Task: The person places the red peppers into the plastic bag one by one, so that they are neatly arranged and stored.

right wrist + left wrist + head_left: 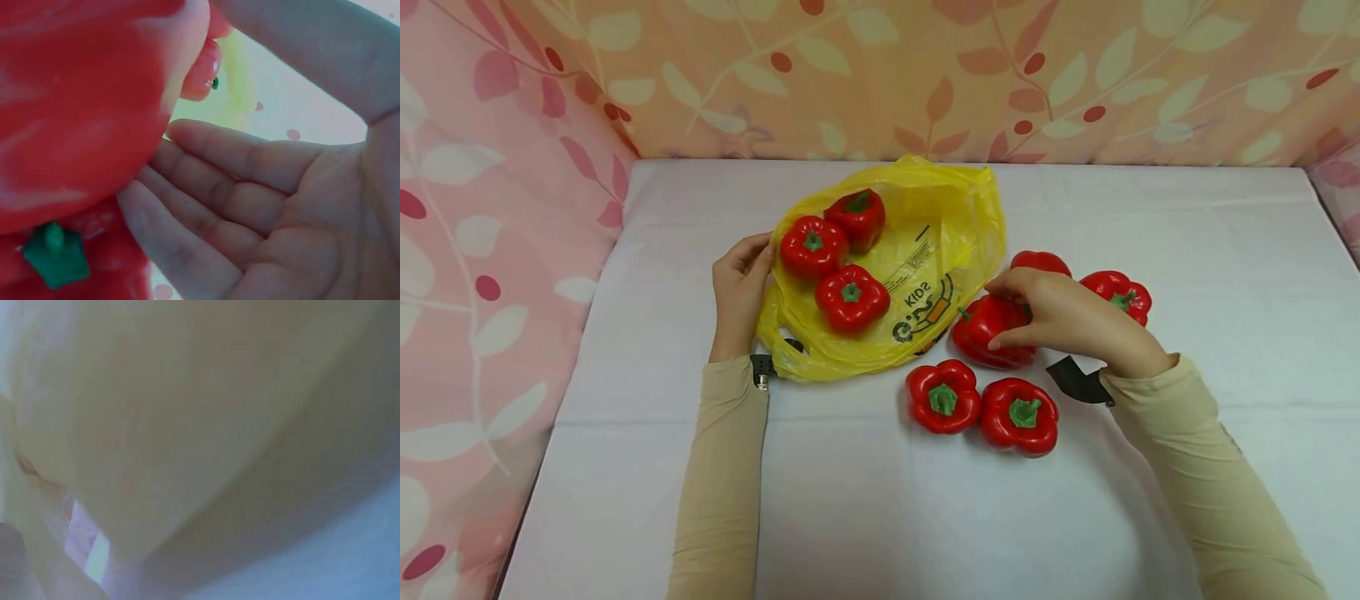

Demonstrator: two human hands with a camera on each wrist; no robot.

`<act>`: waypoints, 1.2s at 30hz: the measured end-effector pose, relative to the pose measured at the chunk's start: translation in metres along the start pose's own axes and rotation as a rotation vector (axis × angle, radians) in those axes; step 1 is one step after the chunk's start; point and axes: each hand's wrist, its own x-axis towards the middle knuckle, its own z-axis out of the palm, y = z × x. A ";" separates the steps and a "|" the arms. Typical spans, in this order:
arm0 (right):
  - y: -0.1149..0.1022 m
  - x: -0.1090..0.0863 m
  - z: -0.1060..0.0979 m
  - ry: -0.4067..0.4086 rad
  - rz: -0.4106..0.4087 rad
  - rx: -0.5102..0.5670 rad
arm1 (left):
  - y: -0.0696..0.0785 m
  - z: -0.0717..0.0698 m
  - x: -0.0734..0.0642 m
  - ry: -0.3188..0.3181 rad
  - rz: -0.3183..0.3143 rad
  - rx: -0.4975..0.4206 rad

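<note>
At the left edge of the yellow plastic bag (925,196), the left hand (739,287) pinches the rim, thumb and fingers brought together on the film; the blurred left wrist view cannot tell how firmly. If that pinch slackens, the thin rim could sag or fold inward.

In the bag's left half sit three red bell peppers (852,300), rounded enough to roll if the film is tugged.

Just off the bag's near right edge stands a five-lobed red bell pepper (934,379). It could be knocked by anything passing low over it.

Right beside the bag's right edge, a tipped red bell pepper (985,335) has its stem towards the bag. The right hand (1067,312) grips it, thumb and fingers spread about its width; whether it is lifted cannot be told. Its glossy skin could slip, and carried too low it could snag the rim and drag the bag.

Farther right of the bag, beyond the hand, another red bell pepper (1131,292) could be nudged by a swinging wrist.
</note>
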 end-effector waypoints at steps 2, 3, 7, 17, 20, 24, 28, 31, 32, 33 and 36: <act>0.000 0.000 0.003 0.007 -0.012 -0.019 | 0.000 0.000 0.000 -0.001 0.001 -0.004; 0.000 -0.001 0.004 0.013 -0.018 -0.027 | 0.000 0.001 0.000 -0.001 0.000 -0.004; 0.001 -0.006 0.007 0.034 -0.031 -0.043 | -0.001 0.001 0.000 -0.001 -0.004 -0.002; 0.015 -0.018 0.016 0.159 -0.153 0.105 | -0.002 0.003 0.001 0.009 -0.028 -0.023; 0.022 -0.020 0.020 0.191 -0.186 0.170 | -0.003 0.004 0.001 0.005 -0.021 -0.020; 0.029 -0.023 0.024 0.207 -0.222 0.204 | -0.004 0.003 0.001 0.002 -0.022 -0.009; 0.033 -0.025 0.029 0.217 -0.270 0.202 | -0.002 0.000 0.000 0.012 -0.038 0.000; 0.034 -0.025 0.034 0.240 -0.285 0.181 | -0.001 -0.001 0.000 0.017 -0.042 -0.020; 0.034 -0.026 0.035 0.247 -0.279 0.169 | -0.001 -0.001 0.000 0.018 -0.042 -0.035; 0.033 -0.026 0.037 0.251 -0.269 0.159 | -0.001 -0.001 0.000 0.018 -0.043 -0.043; 0.032 -0.026 0.040 0.248 -0.229 0.147 | -0.001 -0.001 0.001 0.013 -0.044 -0.065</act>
